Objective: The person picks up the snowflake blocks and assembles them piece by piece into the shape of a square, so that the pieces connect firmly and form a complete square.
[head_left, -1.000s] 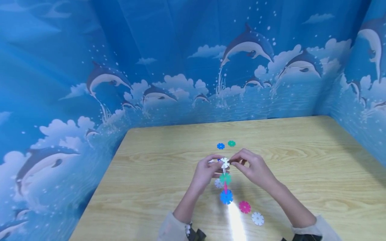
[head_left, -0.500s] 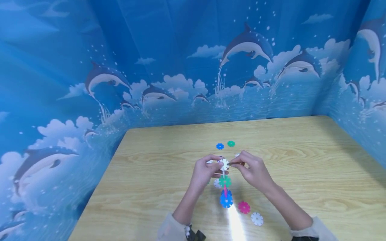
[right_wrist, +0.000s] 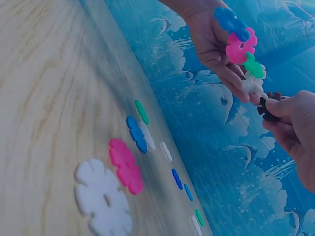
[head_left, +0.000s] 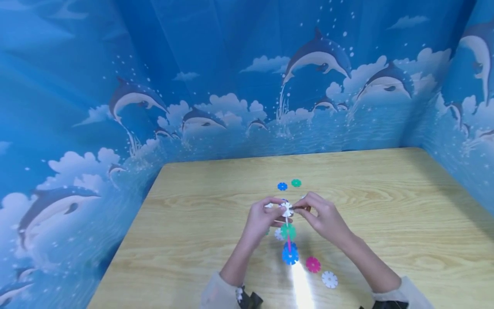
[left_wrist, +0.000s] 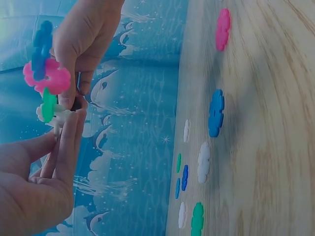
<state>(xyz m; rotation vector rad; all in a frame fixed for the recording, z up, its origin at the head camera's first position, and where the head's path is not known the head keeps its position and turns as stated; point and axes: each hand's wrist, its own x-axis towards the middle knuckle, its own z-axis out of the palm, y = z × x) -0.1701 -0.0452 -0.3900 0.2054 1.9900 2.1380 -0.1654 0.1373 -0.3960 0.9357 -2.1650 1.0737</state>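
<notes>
Above the table hangs a chain of notched plastic snowflake discs slotted into each other. A blue disc (head_left: 290, 255) forms the end nearest me, then come a pink disc (right_wrist: 240, 47), a green disc (head_left: 288, 231) and white discs (head_left: 287, 209). My left hand (head_left: 262, 218) pinches the white end between thumb and fingers. Between thumb and forefinger, my right hand (head_left: 323, 216) holds a black disc (right_wrist: 268, 107) with its edge against the white end. Whether the black disc's slot is engaged I cannot tell.
Loose discs lie flat on the wooden table (head_left: 193, 240): pink (head_left: 313, 265) and white (head_left: 329, 279) at the front right, blue (head_left: 282, 186) and green (head_left: 296, 183) behind the hands. Others are partly hidden beneath the hands. A dolphin-print curtain (head_left: 216, 86) stands behind.
Both hands stay nearly in place, meeting at the white end. The chain's blue end has dipped slightly towards me, and a white disc on the table now shows behind the right hand.
</notes>
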